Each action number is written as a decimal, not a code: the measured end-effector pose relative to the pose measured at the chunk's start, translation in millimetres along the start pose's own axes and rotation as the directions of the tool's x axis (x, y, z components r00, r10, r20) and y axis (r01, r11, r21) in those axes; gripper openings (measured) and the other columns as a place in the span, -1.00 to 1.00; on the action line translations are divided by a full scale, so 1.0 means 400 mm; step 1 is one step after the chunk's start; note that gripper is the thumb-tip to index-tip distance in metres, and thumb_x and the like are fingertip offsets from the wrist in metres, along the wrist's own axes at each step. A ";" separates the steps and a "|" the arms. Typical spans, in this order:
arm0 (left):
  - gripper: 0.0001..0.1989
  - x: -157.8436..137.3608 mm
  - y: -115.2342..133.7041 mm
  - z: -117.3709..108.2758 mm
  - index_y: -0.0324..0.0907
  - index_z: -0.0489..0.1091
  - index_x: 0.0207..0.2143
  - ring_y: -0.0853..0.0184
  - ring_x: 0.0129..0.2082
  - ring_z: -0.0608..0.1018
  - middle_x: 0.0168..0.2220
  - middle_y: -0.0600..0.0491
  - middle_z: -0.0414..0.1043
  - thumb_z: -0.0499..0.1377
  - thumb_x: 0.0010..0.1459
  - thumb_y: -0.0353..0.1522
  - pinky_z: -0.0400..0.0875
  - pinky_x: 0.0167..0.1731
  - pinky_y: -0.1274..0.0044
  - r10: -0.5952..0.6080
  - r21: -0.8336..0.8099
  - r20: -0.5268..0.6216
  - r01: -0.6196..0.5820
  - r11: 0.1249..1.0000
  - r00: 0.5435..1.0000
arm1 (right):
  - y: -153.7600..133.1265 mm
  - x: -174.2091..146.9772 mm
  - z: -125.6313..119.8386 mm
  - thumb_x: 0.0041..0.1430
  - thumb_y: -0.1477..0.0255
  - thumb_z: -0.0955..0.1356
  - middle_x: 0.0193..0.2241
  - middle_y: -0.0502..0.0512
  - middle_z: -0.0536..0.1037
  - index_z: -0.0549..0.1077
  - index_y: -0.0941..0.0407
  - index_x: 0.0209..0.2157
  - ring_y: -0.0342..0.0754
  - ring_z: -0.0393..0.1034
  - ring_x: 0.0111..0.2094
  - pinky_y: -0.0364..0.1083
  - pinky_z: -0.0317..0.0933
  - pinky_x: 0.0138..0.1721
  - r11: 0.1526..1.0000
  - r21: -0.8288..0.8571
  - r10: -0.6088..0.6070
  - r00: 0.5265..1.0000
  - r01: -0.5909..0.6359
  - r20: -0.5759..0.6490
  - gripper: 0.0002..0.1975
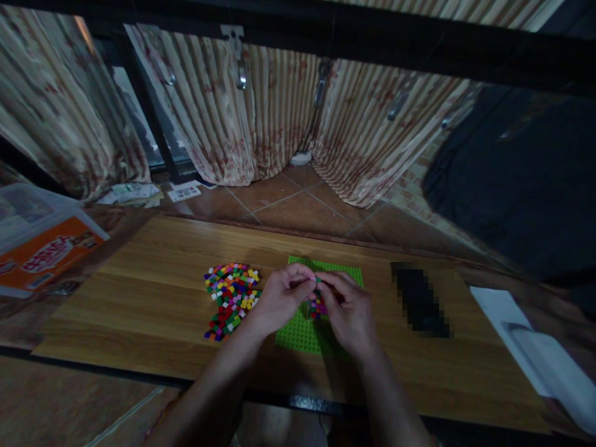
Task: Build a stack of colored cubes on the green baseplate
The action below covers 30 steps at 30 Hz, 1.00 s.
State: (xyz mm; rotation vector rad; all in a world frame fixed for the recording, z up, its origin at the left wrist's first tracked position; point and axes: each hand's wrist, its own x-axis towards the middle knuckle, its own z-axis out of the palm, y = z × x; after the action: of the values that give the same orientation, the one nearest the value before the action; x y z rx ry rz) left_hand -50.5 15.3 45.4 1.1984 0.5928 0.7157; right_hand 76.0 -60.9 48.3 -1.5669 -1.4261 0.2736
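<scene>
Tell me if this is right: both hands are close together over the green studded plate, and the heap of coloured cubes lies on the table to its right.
Wrong side: in the head view, the heap of coloured cubes lies on the table to the left of the green studded plate. The left hand and right hand are close together over the plate.

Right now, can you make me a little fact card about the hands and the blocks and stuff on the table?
Surface: wood-grain table
Left hand: over the green studded plate, fingertips near the right hand's
Right hand: fingertips meeting the left's around a tiny green piece; which hand grips it is unclear
On plate: small coloured blocks, partly hidden
Left of plate: loose multicoloured pile
Right of plate: dark pixelated object
</scene>
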 end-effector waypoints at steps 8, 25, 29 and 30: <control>-0.90 -0.003 -0.010 0.014 -0.25 0.45 -0.37 0.42 -0.44 0.48 -0.46 0.07 0.46 0.22 0.07 -0.37 0.41 -0.35 0.58 0.130 0.155 -0.121 -0.110 0.982 0.984 | -0.004 -0.005 0.009 0.24 0.43 0.28 -0.27 0.07 0.57 0.55 0.01 -0.19 -0.06 0.46 -0.22 -0.07 0.34 -0.20 1.000 0.014 0.006 0.998 -0.005 -0.060 -0.79; -0.90 -0.002 -0.016 0.014 -0.22 0.41 -0.37 0.41 -0.41 0.51 -0.42 0.10 0.45 0.22 0.06 -0.36 0.45 -0.35 0.56 0.152 0.158 -0.259 -0.113 0.981 0.954 | 0.046 0.003 -0.058 0.24 0.31 0.26 -0.22 0.16 0.56 0.54 0.10 -0.17 0.01 0.45 -0.18 -0.02 0.31 -0.14 0.989 -0.073 0.100 0.942 -0.129 -0.321 -0.72; -0.92 0.002 -0.012 0.006 -0.21 0.41 -0.37 0.42 -0.44 0.49 -0.43 0.11 0.44 0.21 0.07 -0.37 0.43 -0.38 0.57 0.158 0.189 -0.256 -0.111 0.976 0.954 | 0.073 0.006 -0.086 0.18 0.27 0.31 -0.25 0.18 0.59 0.55 0.13 -0.22 0.04 0.47 -0.22 0.00 0.32 -0.17 0.972 -0.043 0.201 0.905 -0.233 -0.374 -0.73; -0.91 0.002 -0.014 0.006 -0.21 0.41 -0.37 0.42 -0.44 0.49 -0.44 0.11 0.44 0.20 0.08 -0.37 0.43 -0.38 0.57 0.160 0.200 -0.250 -0.110 0.974 0.955 | 0.076 0.007 -0.090 0.16 0.27 0.31 -0.26 0.18 0.59 0.55 0.14 -0.22 0.04 0.47 -0.22 0.00 0.33 -0.17 0.965 -0.031 0.229 0.897 -0.260 -0.378 -0.73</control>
State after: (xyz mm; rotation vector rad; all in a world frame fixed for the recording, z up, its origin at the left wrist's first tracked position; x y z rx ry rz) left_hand -47.3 13.2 40.6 1.3342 0.8187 0.9639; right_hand 121.7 -71.6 45.0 -1.7589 -0.9562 0.0585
